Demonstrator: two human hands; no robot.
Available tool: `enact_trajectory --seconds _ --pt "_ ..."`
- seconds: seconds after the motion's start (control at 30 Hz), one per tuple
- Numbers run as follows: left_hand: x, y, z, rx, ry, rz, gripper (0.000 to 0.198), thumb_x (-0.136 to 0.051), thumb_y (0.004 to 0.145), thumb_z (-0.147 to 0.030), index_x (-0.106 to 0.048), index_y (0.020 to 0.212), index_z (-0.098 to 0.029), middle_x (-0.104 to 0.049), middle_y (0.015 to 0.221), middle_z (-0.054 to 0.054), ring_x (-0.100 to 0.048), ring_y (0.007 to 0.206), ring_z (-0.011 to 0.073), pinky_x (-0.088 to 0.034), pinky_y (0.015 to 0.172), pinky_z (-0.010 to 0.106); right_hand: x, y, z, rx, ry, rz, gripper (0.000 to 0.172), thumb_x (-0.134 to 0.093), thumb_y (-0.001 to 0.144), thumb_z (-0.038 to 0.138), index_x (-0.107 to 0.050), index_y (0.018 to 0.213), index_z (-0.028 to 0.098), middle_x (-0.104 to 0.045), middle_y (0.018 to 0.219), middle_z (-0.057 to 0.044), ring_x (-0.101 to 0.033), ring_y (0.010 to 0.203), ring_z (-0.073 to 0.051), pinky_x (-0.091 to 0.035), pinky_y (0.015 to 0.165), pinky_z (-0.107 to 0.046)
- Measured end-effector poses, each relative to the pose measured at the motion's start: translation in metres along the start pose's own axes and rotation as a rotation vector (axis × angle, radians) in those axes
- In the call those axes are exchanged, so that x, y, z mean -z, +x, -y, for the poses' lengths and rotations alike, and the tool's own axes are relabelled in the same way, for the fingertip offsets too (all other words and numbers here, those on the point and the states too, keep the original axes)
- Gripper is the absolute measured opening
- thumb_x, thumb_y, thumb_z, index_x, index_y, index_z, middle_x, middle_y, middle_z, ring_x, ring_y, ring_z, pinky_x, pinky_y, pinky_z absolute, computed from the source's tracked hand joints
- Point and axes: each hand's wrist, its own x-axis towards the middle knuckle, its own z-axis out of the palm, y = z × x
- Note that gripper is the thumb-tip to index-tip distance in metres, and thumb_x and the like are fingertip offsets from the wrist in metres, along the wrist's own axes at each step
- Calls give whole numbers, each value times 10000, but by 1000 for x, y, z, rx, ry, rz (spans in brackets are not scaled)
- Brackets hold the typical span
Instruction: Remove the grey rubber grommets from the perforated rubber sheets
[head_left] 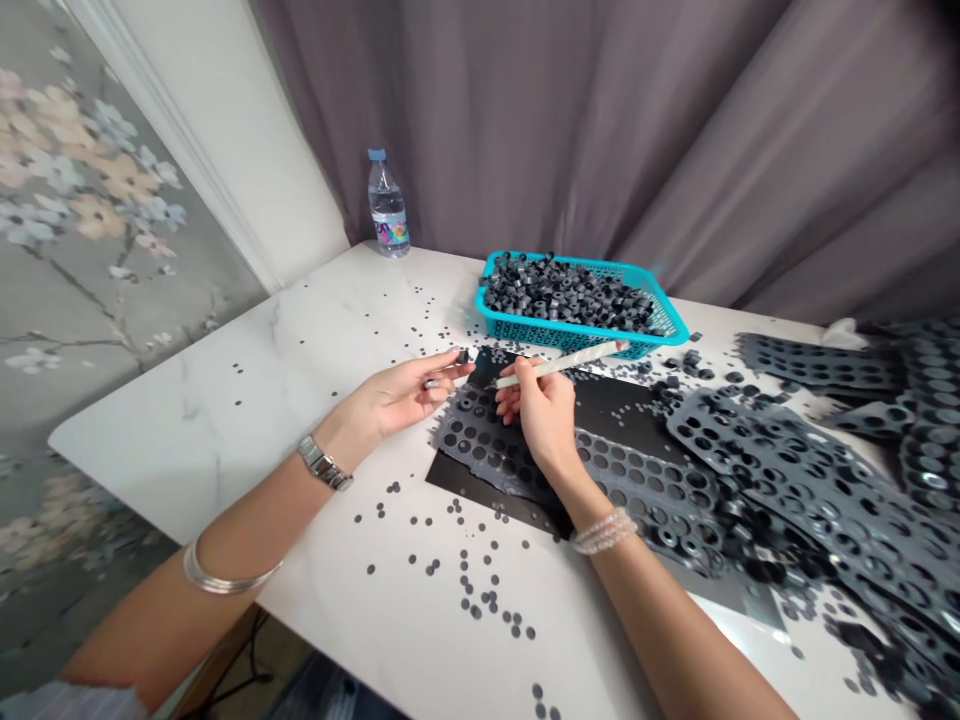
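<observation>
My left hand, with a metal watch on its wrist, pinches a small black rubber piece between thumb and fingertips. In my right hand is a slim white pen-like stick, whose far end looks reddish. Both hands are over a dark grey perforated rubber sheet with rows of round holes, some of them still filled. That sheet lies on a flat black mat. My right hand and forearm hide part of the sheet.
A turquoise basket full of small black rubber pieces stands behind my hands. More perforated sheets are heaped at the right. Small black discs are scattered over the white table. A water bottle stands at the back left, near a grey curtain.
</observation>
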Motion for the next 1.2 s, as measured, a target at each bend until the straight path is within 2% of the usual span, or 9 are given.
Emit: enact_trajectory --seconds 0.3,0.43,0.5,0.6,0.73,0.87,0.97,1.07,1.2 --pt "-3 -4 -2 -14 -140 -14 95 -522 777 -56 -606 753 -93 -626 864 152 -445 562 57 -338 375 123 -1 -4 0 36 -49 40 347 -505 883 491 -586 767 175 -593 530 13 -546 398 -112 -410 366 -198" --pt "-1 -3 -3 -67 -108 -28 119 -489 754 -108 -588 688 -112 -533 717 94 -457 589 92 -326 385 154 -1 -6 -3 102 -178 126 359 -469 914 485 -580 753 184 -581 522 20 -543 408 -109 -418 416 -204" --pt "0 -3 -2 -142 70 -10 160 -526 789 -167 -579 643 -128 -466 662 45 -405 553 78 -254 377 166 -1 -7 -4 139 -255 174 361 -449 929 474 -584 755 188 -581 526 23 -550 418 -110 -426 451 -210" --pt "-2 -6 4 -326 603 -54 159 -614 798 -240 -648 676 -144 -429 614 -5 -310 504 64 -193 405 207 0 -7 -2 183 -343 200 363 -428 944 467 -587 763 196 -582 533 23 -562 443 -119 -425 488 -218" --pt "-7 -12 14 -557 1305 -158 120 -640 758 -249 -732 802 -187 -542 599 -11 -428 547 107 -346 539 260 -1 -7 1 230 -421 213 349 -410 955 438 -577 754 206 -591 551 16 -576 483 -134 -417 527 -227" --pt "-6 -11 25 -713 1606 -139 146 -596 755 -194 -729 813 -181 -704 840 59 -598 762 187 -447 744 326 -3 -9 2 304 -545 215 320 -385 965 385 -557 756 214 -576 552 11 -576 504 -147 -400 565 -240" --pt "-3 -7 33 -749 1794 -144 201 -507 813 -168 -705 783 -147 -687 816 106 -597 733 206 -435 707 343 -7 -11 3 401 -667 221 299 -358 968 330 -534 756 215 -578 589 -4 -564 512 -154 -361 568 -255" --pt "0 -5 33 -780 1762 -148 249 -456 830 -126 -699 781 -146 -679 782 98 -591 715 189 -426 690 319 -10 -11 4 423 -757 203 268 -361 955 294 -537 769 214 -566 576 -9 -551 495 -165 -328 549 -267" --pt "5 -6 15 -750 1261 -355 115 -609 802 -207 -712 812 -156 -621 647 16 -505 583 118 -389 570 245 -10 -10 3 349 -701 166 271 -378 944 297 -553 754 213 -576 538 -12 -586 506 -176 -370 574 -265"
